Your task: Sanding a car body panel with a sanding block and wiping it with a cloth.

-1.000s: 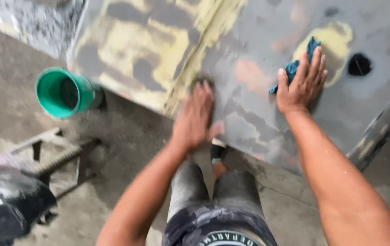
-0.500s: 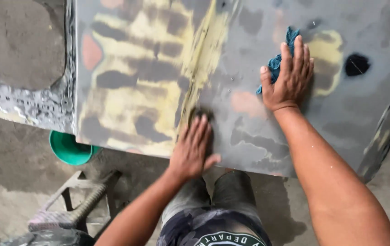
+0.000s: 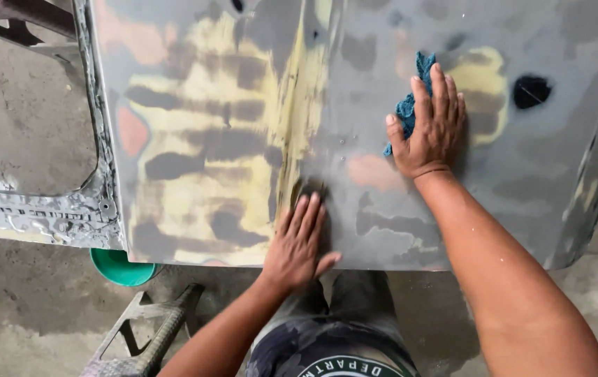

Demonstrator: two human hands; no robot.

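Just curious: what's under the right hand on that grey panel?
A blue cloth lies under the right hand, pressed flat on the panel. Only its edges show; the rest is covered.

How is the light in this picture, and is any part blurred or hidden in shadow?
Head view: soft, even light with no hard glare on the grey and yellow panel; the left hand and the right hand on the blue cloth are sharp, each casting only a faint shadow; the green bucket lies mostly hidden under the panel's edge.
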